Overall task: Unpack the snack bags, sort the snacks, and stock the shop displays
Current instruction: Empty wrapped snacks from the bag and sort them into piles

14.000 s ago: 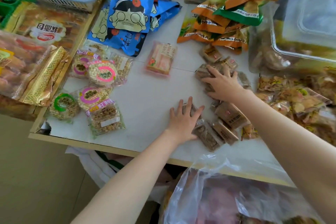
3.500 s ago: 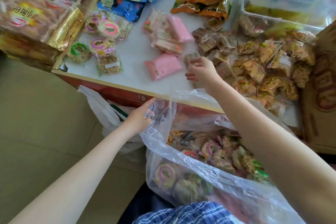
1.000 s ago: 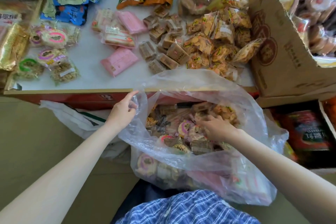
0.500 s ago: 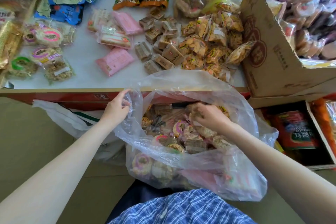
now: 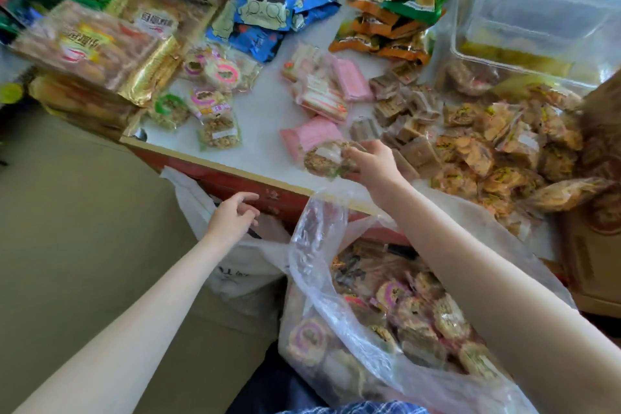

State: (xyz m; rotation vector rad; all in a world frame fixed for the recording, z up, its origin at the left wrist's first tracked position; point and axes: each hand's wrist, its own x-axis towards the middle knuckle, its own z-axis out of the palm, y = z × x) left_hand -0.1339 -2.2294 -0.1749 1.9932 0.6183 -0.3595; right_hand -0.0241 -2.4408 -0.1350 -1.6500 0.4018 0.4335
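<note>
My right hand [image 5: 374, 163] grips a round grain snack in clear wrap [image 5: 327, 160] just above the front edge of the white table [image 5: 262, 118]. My left hand [image 5: 232, 217] hovers free beside the table's red front, fingers loosely curled, holding nothing. Below lies the clear plastic bag [image 5: 322, 265] full of mixed wrapped snacks. Sorted on the table are round grain cakes [image 5: 208, 91], pink packets [image 5: 312, 136], brown square packets [image 5: 406, 111] and yellow-brown crisp packets [image 5: 497, 148].
Blue cartoon bags [image 5: 268, 10] and orange-green packets [image 5: 393, 20] lie at the back. A clear plastic tub [image 5: 537, 3] stands back right, a cardboard box [image 5: 598, 212] at the right edge. Gold-wrapped bread packs [image 5: 94, 44] fill the left. A white bag [image 5: 232, 272] hangs under the table.
My right hand has come up out of the plastic bag with a round grain snack and reached over the table edge. My left hand has let go of the bag's rim.
</note>
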